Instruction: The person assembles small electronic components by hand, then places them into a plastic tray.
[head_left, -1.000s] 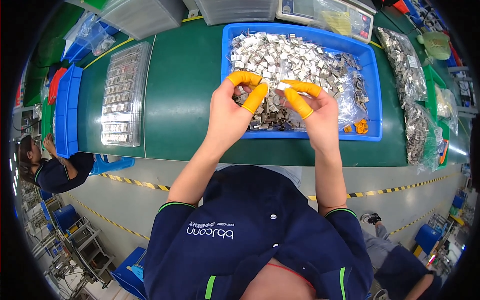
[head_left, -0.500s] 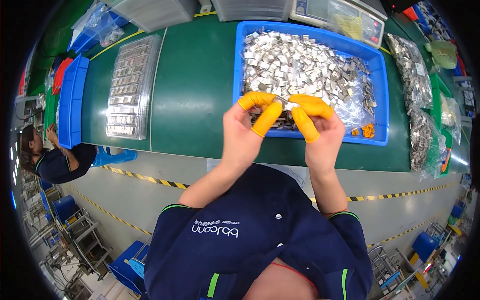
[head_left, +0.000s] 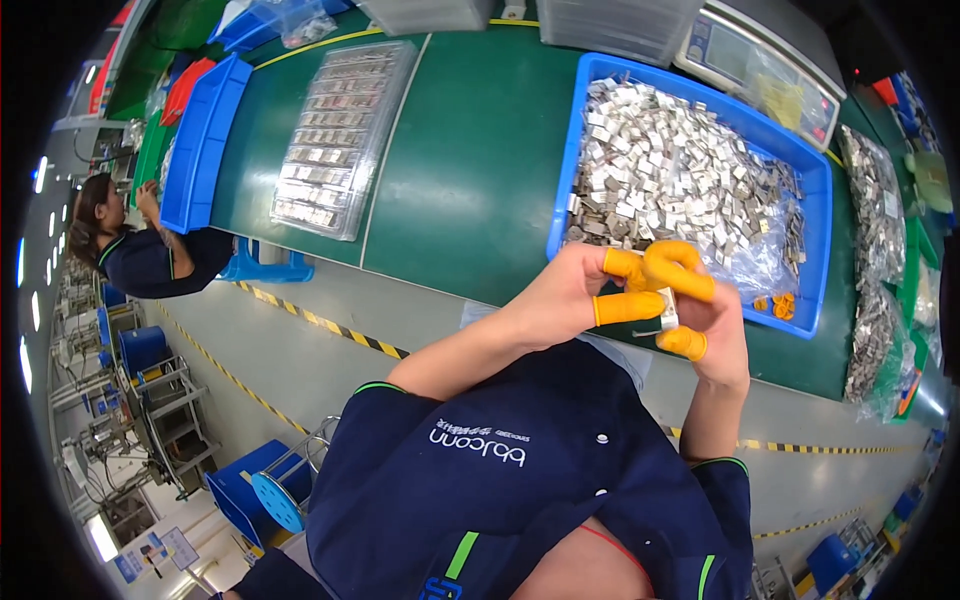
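Observation:
A small silvery metal connector piece [head_left: 668, 311], with a thin pin or strip sticking out to the left, is pinched between my two hands near the table's front edge. Yellow finger cots cover the thumbs and forefingers. My left hand [head_left: 572, 292] comes in from the left, its fingertips closed at the piece's left side. Around the right side curls my right hand [head_left: 718, 325], its thumb below and its forefinger above. Just beyond the hands is a blue bin [head_left: 571, 150], heaped with similar loose metal pieces [head_left: 660, 165].
Left on the green table [head_left: 470, 160] lies a clear plastic tray [head_left: 385, 140] with rows of pieces. An upright blue bin [head_left: 205, 145] and a seated co-worker [head_left: 160, 250] are farther left. A scale [head_left: 735, 55] stands behind the bin; filled bags [head_left: 872, 210] lie right.
My view has turned, so the table appears shifted right and tilted. Both hands have drawn back from over the bin toward my body, with the metal piece still between them and turned.

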